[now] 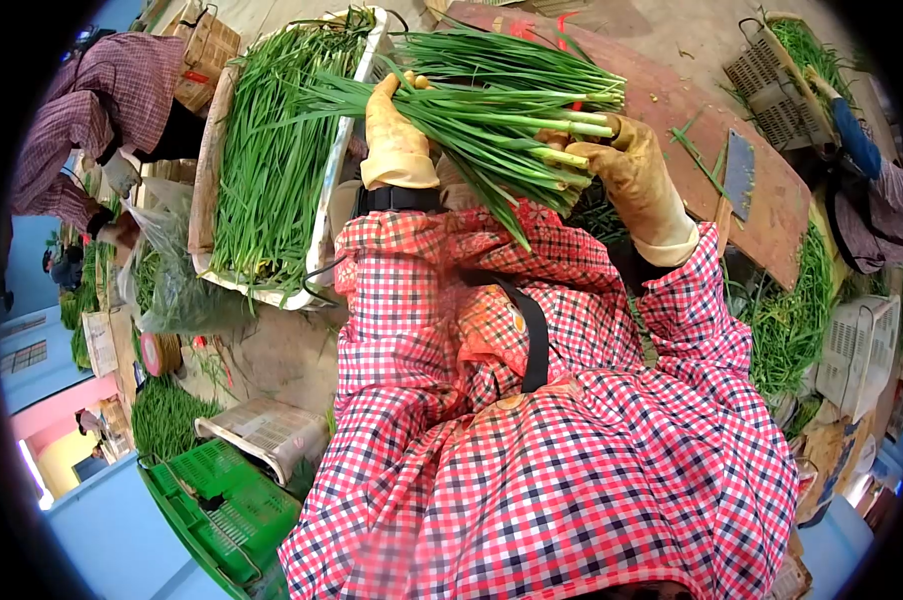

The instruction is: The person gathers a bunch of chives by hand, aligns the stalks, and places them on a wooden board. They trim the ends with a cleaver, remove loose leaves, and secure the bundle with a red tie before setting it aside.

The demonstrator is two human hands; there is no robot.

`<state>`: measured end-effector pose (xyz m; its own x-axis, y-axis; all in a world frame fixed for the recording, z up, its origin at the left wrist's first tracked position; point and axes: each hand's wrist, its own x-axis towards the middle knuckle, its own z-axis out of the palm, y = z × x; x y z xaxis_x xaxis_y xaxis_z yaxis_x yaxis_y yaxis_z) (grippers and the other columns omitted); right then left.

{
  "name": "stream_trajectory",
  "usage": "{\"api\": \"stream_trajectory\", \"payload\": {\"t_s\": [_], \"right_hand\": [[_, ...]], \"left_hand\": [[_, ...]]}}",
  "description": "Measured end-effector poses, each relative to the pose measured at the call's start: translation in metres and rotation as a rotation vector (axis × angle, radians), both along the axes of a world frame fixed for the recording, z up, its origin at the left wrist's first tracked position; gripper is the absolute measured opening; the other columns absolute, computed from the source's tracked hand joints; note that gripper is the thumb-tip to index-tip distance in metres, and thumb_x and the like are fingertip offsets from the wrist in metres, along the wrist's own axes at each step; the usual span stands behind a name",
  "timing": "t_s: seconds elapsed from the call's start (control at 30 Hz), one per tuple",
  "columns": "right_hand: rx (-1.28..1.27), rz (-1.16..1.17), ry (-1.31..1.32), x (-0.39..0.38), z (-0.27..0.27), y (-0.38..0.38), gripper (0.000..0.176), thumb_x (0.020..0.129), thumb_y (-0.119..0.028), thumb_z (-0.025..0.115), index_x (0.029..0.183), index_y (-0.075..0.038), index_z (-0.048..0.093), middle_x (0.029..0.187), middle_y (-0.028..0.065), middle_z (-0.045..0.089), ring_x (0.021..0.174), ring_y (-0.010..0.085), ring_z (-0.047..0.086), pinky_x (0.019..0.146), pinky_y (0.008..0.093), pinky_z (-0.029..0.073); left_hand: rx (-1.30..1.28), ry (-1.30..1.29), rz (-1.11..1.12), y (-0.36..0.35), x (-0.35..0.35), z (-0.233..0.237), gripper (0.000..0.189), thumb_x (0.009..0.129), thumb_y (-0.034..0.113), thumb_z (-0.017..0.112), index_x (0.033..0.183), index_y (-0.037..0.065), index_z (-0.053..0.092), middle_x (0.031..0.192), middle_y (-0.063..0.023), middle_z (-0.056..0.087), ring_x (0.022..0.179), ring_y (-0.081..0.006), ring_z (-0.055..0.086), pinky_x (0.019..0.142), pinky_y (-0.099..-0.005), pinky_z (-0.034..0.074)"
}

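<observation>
A loose bunch of long green stalks (492, 125) lies across both gloved hands, with its pale cut ends to the right. My left hand (397, 120), in a yellowish glove, is wrapped round the leafy part. At the cut ends, my right hand (622, 165), in a stained glove of the same kind, has its fingers closed on the stalks. Behind the held bunch, another green bunch (517, 62) rests on a reddish-brown board (662, 85). A knife with a wide grey blade (740, 175) lies on the board, right of my right hand.
A white crate (322, 230) full of green stalks stands left of my left hand. A co-worker (122, 90) handles a plastic bag (167, 265) at the left; another person (877, 195) is at the right. A green crate (227, 510) sits lower left, a white basket (860, 355) lower right.
</observation>
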<state>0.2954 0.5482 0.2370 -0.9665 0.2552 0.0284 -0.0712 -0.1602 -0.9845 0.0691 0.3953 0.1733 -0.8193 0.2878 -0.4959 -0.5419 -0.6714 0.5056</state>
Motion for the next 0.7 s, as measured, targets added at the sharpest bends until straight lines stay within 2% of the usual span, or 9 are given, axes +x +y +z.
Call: {"api": "stream_trajectory", "payload": {"t_s": [0.07,0.17,0.27,0.33,0.43,0.47,0.6,0.63,0.7], "right_hand": [[0.022,0.008,-0.016,0.002,-0.003,0.006,0.023,0.087,-0.009,0.066,0.104,0.005,0.068,0.096,0.0066,0.071,0.082,0.0107,0.066,0.074,0.0254,0.053],[0.227,0.083,0.148,0.022,0.002,0.023,0.011,0.084,-0.006,0.064,0.090,0.003,0.068,0.081,0.0048,0.068,0.077,0.0131,0.064,0.077,0.0283,0.053],[-0.200,0.330,0.510,0.033,0.010,0.029,0.008,0.087,-0.011,0.063,0.087,-0.003,0.066,0.067,0.0043,0.062,0.075,0.0212,0.063,0.077,0.0453,0.055],[-0.199,0.485,0.504,0.054,0.014,0.042,0.019,0.090,-0.020,0.064,0.093,-0.001,0.066,0.076,0.0073,0.065,0.079,0.0253,0.065,0.082,0.0469,0.053],[0.264,0.143,0.164,0.059,0.018,0.044,0.039,0.089,-0.023,0.071,0.121,-0.003,0.062,0.110,0.0114,0.067,0.099,0.0184,0.063,0.085,0.0340,0.051],[0.324,-0.054,0.029,0.054,0.018,0.032,0.042,0.089,-0.024,0.072,0.124,-0.004,0.061,0.114,0.0099,0.066,0.101,0.0166,0.061,0.086,0.0313,0.050],[0.229,-0.229,-0.060,0.020,-0.002,0.004,0.042,0.090,-0.023,0.071,0.126,-0.003,0.060,0.118,0.0045,0.064,0.098,0.0116,0.060,0.085,0.0275,0.049],[0.025,-0.114,-0.030,0.012,0.006,-0.006,0.045,0.089,-0.026,0.073,0.125,-0.003,0.060,0.115,0.0044,0.065,0.096,0.0109,0.059,0.085,0.0275,0.048],[0.021,-0.147,-0.024,0.000,-0.004,-0.015,0.041,0.087,-0.025,0.075,0.119,-0.003,0.062,0.109,0.0035,0.067,0.096,0.0115,0.060,0.085,0.0276,0.049]], "left_hand": [[0.020,0.002,0.002,0.001,-0.005,-0.006,0.017,0.097,0.020,0.052,0.094,0.004,0.058,0.079,-0.0060,0.061,0.066,-0.0196,0.058,0.062,-0.0306,0.053],[0.021,-0.026,-0.006,-0.001,-0.010,-0.009,0.018,0.097,0.022,0.053,0.095,0.005,0.058,0.080,-0.0054,0.061,0.066,-0.0196,0.058,0.063,-0.0318,0.052],[-0.001,-0.018,0.008,-0.008,-0.018,-0.016,0.019,0.097,0.024,0.052,0.096,0.006,0.059,0.080,-0.0047,0.061,0.066,-0.0194,0.058,0.064,-0.0343,0.052],[-0.050,-0.020,0.038,-0.009,-0.022,-0.015,0.020,0.097,0.025,0.052,0.096,0.007,0.059,0.080,-0.0043,0.062,0.066,-0.0193,0.058,0.065,-0.0360,0.052],[-0.037,0.011,0.018,-0.011,-0.018,-0.007,0.020,0.098,0.027,0.051,0.095,0.008,0.059,0.079,-0.0041,0.062,0.067,-0.0199,0.059,0.066,-0.0366,0.051],[-0.030,0.027,0.011,-0.012,-0.018,-0.008,0.020,0.098,0.027,0.051,0.095,0.008,0.058,0.079,-0.0041,0.062,0.067,-0.0200,0.059,0.066,-0.0365,0.051],[-0.062,0.106,0.065,-0.004,-0.014,-0.005,0.019,0.096,0.026,0.053,0.094,0.007,0.057,0.076,-0.0026,0.059,0.064,-0.0191,0.056,0.065,-0.0357,0.051],[-0.007,0.093,0.034,-0.006,-0.015,-0.006,0.020,0.096,0.025,0.054,0.094,0.006,0.056,0.075,-0.0036,0.057,0.064,-0.0191,0.054,0.063,-0.0357,0.051],[-0.005,0.041,0.059,0.000,-0.014,0.001,0.018,0.095,0.023,0.057,0.093,0.006,0.055,0.077,-0.0046,0.058,0.063,-0.0187,0.056,0.060,-0.0337,0.051]]}}
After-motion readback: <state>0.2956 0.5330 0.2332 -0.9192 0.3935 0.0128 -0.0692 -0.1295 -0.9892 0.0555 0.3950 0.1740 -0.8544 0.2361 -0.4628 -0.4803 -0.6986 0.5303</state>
